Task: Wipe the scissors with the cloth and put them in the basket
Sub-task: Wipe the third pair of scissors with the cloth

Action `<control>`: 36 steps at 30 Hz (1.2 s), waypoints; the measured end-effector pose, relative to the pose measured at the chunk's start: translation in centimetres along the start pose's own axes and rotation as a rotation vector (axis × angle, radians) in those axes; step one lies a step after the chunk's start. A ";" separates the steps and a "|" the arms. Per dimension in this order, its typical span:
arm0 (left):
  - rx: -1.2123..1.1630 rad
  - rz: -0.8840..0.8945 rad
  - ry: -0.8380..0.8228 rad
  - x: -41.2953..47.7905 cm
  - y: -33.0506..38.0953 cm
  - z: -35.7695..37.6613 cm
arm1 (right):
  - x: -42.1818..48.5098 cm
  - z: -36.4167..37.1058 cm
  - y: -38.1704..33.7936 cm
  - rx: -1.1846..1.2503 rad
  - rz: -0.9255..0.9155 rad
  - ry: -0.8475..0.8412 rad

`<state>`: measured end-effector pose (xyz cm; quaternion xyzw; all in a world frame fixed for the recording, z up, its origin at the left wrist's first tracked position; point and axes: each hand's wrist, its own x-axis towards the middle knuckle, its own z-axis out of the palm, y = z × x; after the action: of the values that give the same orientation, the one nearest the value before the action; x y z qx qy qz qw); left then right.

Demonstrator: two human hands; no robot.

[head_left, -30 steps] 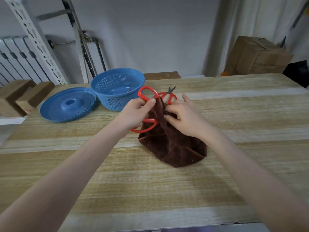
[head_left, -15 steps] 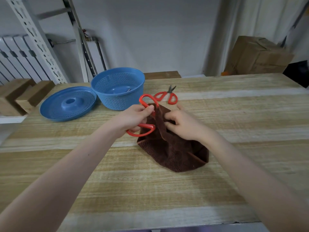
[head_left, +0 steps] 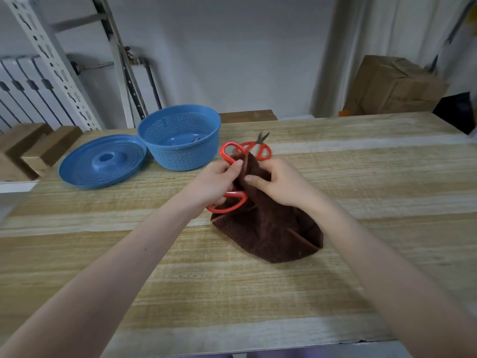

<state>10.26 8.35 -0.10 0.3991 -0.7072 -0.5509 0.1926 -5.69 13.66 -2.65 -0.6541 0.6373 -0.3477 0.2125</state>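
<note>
My left hand (head_left: pixel 215 183) grips the red handles of a large pair of scissors (head_left: pixel 233 200), held just above the table. Its blades are hidden inside a dark brown cloth (head_left: pixel 268 228). My right hand (head_left: pixel 281 184) pinches that cloth around the blades; the rest of the cloth droops onto the table. A second, smaller pair of red-handled scissors (head_left: pixel 259 148) lies on the table just behind my hands. The blue perforated basket (head_left: pixel 180 138) stands at the back left, with something metallic lying inside it.
A blue perforated lid (head_left: pixel 103 161) lies flat to the left of the basket. Wooden blocks (head_left: pixel 31 148) sit at the far left edge. A cardboard box (head_left: pixel 395 86) stands behind the wooden table (head_left: pixel 361 177) at the right, a metal rack at the back left.
Both hands with the cloth and large scissors dipped toward me, then lifted slightly again. The cloth has slid along the blades. The small scissors have not moved.
</note>
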 end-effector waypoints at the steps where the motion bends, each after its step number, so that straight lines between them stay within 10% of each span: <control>1: 0.003 0.000 -0.010 -0.1 0.0 -0.2 | -0.1 -0.2 0.2 0.005 -0.012 -0.005; 21: 0.031 0.005 -0.016 0.1 0.8 -0.5 | -0.4 -1.8 1.8 0.480 0.123 -0.093; 28: 0.013 0.008 0.090 0.2 0.6 0.8 | -0.2 -1.3 0.2 0.093 0.005 -0.024; 36: -0.115 -0.065 0.018 0.0 0.1 0.3 | -0.4 -1.9 1.0 0.203 0.069 -0.128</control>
<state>9.94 8.55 -0.08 0.4149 -0.6593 -0.5930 0.2038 -7.73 14.30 -2.24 -0.6278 0.6062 -0.3603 0.3297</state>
